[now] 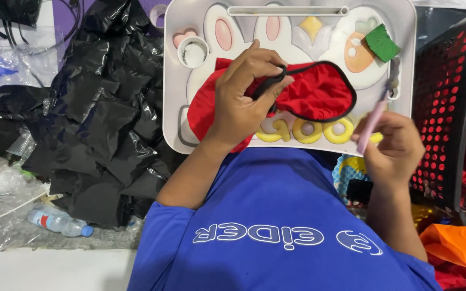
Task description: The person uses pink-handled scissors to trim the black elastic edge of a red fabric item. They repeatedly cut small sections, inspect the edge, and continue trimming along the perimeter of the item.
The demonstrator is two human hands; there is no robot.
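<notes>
From the head camera I look down over my blue shirt (276,215) at a white lap tray (405,64) printed with a pale cartoon rabbit and yellow letters along its near edge.

My left hand (244,91) lies on the middle of the tray, on top of a piece of red cloth (319,91) with a black trim (351,97). My thumb and fingers are closed together on a bit of that black trim, pinching it up just off the cloth, while my palm presses the left part of the cloth flat. The cloth spreads from under my hand toward the right and hangs a little over the near edge of the tray at the left.

My right hand (395,153) hovers at the near right corner of the tray, fingers closed around a thin pink tool (373,121). The tool slants up and away from me, its grey far end (392,75) blurred, so I cannot tell what kind of tip it has. It sits just right of the cloth and does not touch it.

On the far right of the tray a green sponge square (382,43) lies tilted. On the far left a small white round cup (193,52) sits in a recess.

Left of the tray black plastic sheeting (103,118) is heaped, with a plastic bottle (57,221) lying near it. To the right stands a black basket (449,97) with red showing through its holes, and an orange bag (459,245) lies near me on the right.
</notes>
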